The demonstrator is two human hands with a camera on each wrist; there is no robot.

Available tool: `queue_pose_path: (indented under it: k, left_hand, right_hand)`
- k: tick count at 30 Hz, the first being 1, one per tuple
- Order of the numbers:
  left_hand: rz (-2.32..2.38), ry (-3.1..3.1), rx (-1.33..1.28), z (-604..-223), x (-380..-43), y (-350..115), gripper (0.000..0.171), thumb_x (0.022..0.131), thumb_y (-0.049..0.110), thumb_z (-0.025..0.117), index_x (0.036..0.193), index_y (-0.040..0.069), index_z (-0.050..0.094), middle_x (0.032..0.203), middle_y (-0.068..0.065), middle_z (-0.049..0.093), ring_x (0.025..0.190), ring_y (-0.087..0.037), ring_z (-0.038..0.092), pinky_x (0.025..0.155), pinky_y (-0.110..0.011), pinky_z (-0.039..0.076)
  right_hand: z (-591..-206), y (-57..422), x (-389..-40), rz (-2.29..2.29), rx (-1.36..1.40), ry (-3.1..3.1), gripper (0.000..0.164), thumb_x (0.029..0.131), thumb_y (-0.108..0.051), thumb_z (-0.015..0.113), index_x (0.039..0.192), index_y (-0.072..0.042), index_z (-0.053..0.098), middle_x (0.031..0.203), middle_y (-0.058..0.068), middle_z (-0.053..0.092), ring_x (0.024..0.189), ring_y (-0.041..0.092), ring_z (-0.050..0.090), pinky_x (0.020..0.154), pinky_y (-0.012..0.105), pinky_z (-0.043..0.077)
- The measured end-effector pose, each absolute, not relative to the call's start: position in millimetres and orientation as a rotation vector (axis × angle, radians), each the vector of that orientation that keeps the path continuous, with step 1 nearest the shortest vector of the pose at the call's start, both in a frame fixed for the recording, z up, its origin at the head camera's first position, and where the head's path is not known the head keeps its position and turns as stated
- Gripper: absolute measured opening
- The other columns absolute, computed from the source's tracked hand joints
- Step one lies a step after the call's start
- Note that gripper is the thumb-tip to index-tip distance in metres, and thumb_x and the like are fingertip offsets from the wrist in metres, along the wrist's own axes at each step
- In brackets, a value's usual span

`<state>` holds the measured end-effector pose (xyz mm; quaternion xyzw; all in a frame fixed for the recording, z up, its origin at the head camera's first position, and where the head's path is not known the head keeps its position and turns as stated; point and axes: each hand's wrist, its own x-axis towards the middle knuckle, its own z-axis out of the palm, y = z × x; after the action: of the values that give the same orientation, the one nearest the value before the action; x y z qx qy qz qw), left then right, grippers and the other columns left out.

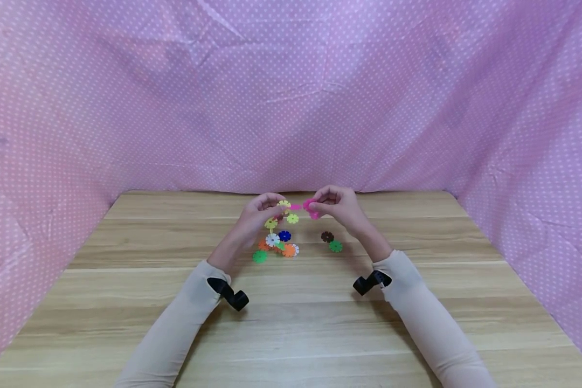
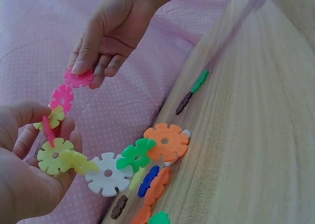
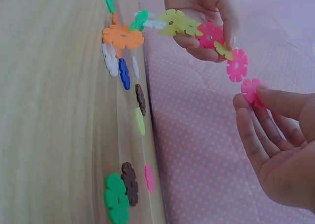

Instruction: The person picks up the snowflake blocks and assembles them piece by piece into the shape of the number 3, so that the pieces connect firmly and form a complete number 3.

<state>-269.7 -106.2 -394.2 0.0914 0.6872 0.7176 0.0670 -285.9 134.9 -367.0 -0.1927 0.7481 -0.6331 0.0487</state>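
My left hand (image 1: 267,211) grips the upper end of a chain of plastic snowflake discs (image 1: 277,237), its fingers curled round a yellow disc (image 2: 54,156). The chain runs down through white (image 2: 108,175), green (image 2: 135,154) and orange discs (image 2: 166,141) to the wooden table (image 1: 291,323). My right hand (image 1: 333,206) pinches a pink disc (image 2: 78,79) between thumb and fingers. That disc sits against another pink disc (image 2: 61,97) at the chain's tip. I cannot tell whether the two are slotted together. In the right wrist view the held pink disc (image 3: 252,90) lies at my fingertips (image 3: 246,106).
A loose brown disc (image 1: 327,236) and a loose green disc (image 1: 335,246) lie on the table just right of the chain. Pink dotted cloth (image 1: 291,108) walls the table at the back and both sides.
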Motion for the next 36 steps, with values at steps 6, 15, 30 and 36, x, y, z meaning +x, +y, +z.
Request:
queue_pose_path:
  k: [6, 15, 30, 36]
  left_hand:
    - [2.150, 2.041, 0.272, -392.6, -269.1, -106.6, 0.026, 0.100, 0.010, 0.063, 0.125, 0.000, 0.063, 0.095, 0.001, 0.064, 0.089, -0.017, 0.064, 0.082, -0.029, 0.061]
    - [2.119, 2.040, 0.231, -391.2, -268.9, -106.0, 0.029, 0.101, 0.013, 0.063, 0.126, -0.001, 0.064, 0.096, 0.003, 0.065, 0.093, -0.014, 0.065, 0.084, -0.027, 0.059]
    - [2.023, 2.020, 0.254, -393.2, -270.1, -106.0, 0.034, 0.098, 0.020, 0.070, 0.126, 0.002, 0.067, 0.106, -0.002, 0.067, 0.091, -0.017, 0.064, 0.093, -0.036, 0.057]
    - [2.008, 2.018, 0.224, -392.2, -268.1, -105.2, 0.033, 0.095, 0.019, 0.074, 0.123, 0.003, 0.070, 0.100, -0.002, 0.067, 0.096, -0.024, 0.062, 0.091, -0.035, 0.058]
  right_hand:
    - [-368.2, 134.0, -286.7, -1.936, -0.558, 2.288, 0.016, 0.091, -0.003, 0.075, 0.103, 0.004, 0.066, 0.092, 0.004, 0.076, 0.086, 0.030, 0.075, 0.087, 0.054, 0.060]
    - [-370.7, 131.4, -286.4, -1.908, -0.575, 2.272, 0.018, 0.090, -0.003, 0.075, 0.104, 0.005, 0.066, 0.090, 0.005, 0.075, 0.076, 0.013, 0.073, 0.083, 0.049, 0.063]
    - [-374.4, 126.3, -283.8, -1.917, -0.524, 2.271, 0.021, 0.091, -0.001, 0.074, 0.107, 0.008, 0.065, 0.094, 0.016, 0.073, 0.079, 0.023, 0.074, 0.084, 0.053, 0.062]
    - [-374.0, 125.0, -280.8, -1.939, -0.516, 2.246, 0.022, 0.091, 0.001, 0.073, 0.108, 0.011, 0.065, 0.091, 0.011, 0.074, 0.078, 0.020, 0.074, 0.084, 0.053, 0.061]
